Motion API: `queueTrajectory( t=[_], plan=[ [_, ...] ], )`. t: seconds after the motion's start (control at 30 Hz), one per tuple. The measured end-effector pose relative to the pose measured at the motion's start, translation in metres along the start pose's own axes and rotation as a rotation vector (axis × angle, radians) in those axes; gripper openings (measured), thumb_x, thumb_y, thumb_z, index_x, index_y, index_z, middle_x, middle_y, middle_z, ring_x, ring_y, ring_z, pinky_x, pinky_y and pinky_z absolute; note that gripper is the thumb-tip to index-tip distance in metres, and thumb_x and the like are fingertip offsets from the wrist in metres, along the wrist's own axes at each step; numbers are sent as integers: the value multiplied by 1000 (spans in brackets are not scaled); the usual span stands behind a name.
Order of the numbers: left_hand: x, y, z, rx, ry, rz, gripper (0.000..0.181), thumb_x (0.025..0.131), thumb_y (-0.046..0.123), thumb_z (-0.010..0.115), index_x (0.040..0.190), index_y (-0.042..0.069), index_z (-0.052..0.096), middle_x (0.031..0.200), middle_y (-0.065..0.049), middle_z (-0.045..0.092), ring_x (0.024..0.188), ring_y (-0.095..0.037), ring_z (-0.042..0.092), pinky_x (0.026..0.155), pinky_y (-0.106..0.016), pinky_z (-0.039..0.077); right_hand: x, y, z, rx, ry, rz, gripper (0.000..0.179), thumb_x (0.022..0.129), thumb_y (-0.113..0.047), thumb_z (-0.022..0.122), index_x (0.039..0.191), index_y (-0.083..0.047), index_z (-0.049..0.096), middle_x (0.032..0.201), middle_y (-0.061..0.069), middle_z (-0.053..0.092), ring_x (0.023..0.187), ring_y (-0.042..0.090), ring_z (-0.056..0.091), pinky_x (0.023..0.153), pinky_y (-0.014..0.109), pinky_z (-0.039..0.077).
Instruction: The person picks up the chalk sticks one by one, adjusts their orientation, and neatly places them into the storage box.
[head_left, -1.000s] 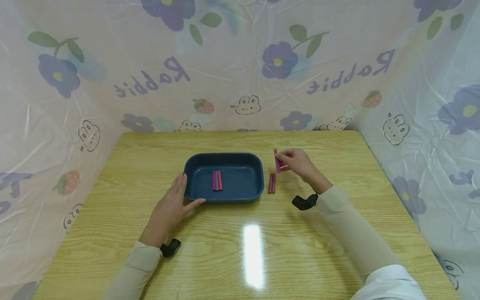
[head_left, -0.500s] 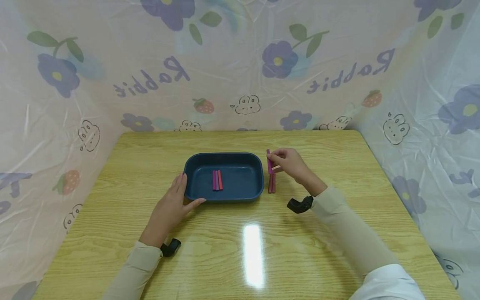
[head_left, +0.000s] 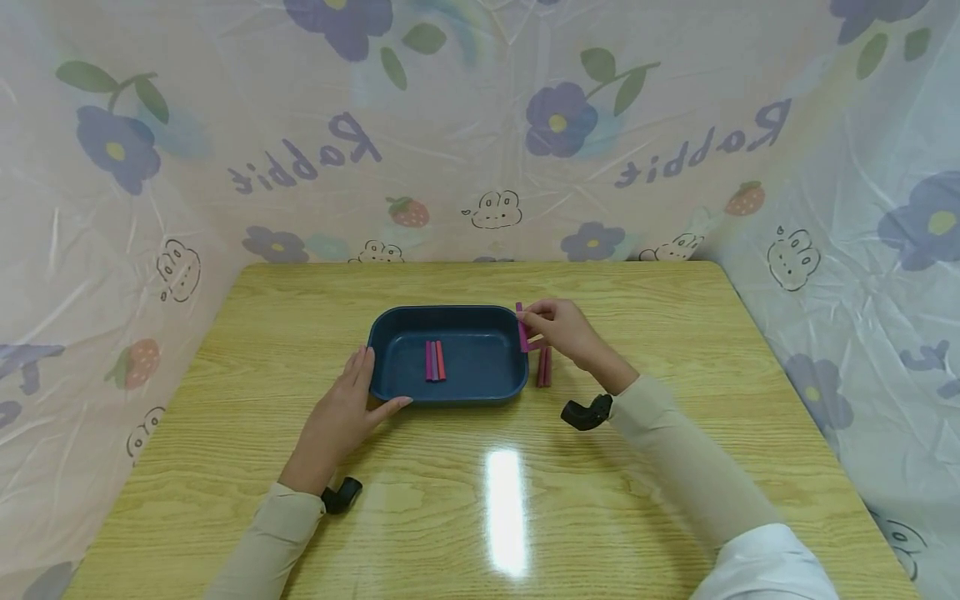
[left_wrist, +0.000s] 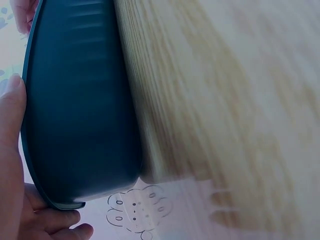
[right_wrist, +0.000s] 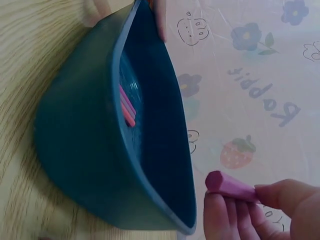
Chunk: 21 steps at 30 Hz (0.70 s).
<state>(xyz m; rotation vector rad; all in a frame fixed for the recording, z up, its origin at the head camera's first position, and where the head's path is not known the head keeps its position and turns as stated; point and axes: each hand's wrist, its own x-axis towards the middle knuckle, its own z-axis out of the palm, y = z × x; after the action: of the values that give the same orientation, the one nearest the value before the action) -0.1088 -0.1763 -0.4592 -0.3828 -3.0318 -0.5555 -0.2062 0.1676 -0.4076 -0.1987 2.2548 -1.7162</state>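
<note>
The left hand (head_left: pixel 341 412) is spread wide around a corner of the blue box (head_left: pixel 491 367) on the bench (head_left: pixel 420 500), its long fingers touching one end and its thumb touching the side nearest the person. The right hand (head_left: pixel 566 333) has its thumb and fingers squeezed together on a purple stick (head_left: pixel 522 329), held up by the box's other end. Three colored sticks (head_left: pixel 434 361) lie inside the box between the hands, and two dark red sticks (head_left: pixel 544 367) lie on the bench near the right hand.
</note>
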Motion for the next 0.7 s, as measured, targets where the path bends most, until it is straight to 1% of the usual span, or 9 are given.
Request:
queueTrajectory(
  t=[0.13,0.23,0.37,0.43,0.53,0.6,0.7],
  plan=[
    [0,0,0,-1,-3,-3,101,82,64,54,149,1,11,152,-19,14,139,-32,14,103,-52,29,1,-2,6,17,-15,-21,38,95,-20,56,113,13,56,93,17,63,82,23,64,72,45,54],
    [0,1,-1,2,-3,-5,101,82,64,54,149,1,11,152,-18,14,139,-32,14,103,-52,30,2,-5,10,31,-25,-19,34,95,-18,56,110,12,58,95,21,62,80,23,64,68,41,56],
    [0,1,0,3,1,-4,101,82,65,53,149,2,11,152,-18,14,139,-32,14,102,-52,30,3,-8,16,28,-39,4,31,95,-17,56,109,10,59,99,25,61,82,25,63,69,40,56],
    [0,0,0,5,3,-3,102,82,66,52,149,2,11,152,-19,14,139,-32,15,102,-52,31,3,-9,19,10,-42,13,31,95,-18,56,108,9,60,99,24,61,83,26,63,69,39,56],
    [0,0,0,6,3,-3,102,82,68,50,149,2,11,152,-19,14,139,-32,15,102,-52,31,5,-8,24,-13,-43,22,29,94,-20,57,106,6,62,96,19,63,84,26,63,68,38,56],
    [0,0,0,7,3,-3,102,81,68,50,149,1,11,152,-18,14,139,-32,15,102,-52,30,7,-7,26,-33,-47,20,29,94,-22,57,106,5,62,95,16,63,84,24,63,68,36,56],
    [0,-1,1,4,1,-4,102,81,68,50,149,2,11,152,-18,14,139,-32,14,103,-52,30,8,-6,30,-48,-59,9,28,94,-22,57,105,4,63,94,15,63,85,24,63,68,35,56]
  ],
)
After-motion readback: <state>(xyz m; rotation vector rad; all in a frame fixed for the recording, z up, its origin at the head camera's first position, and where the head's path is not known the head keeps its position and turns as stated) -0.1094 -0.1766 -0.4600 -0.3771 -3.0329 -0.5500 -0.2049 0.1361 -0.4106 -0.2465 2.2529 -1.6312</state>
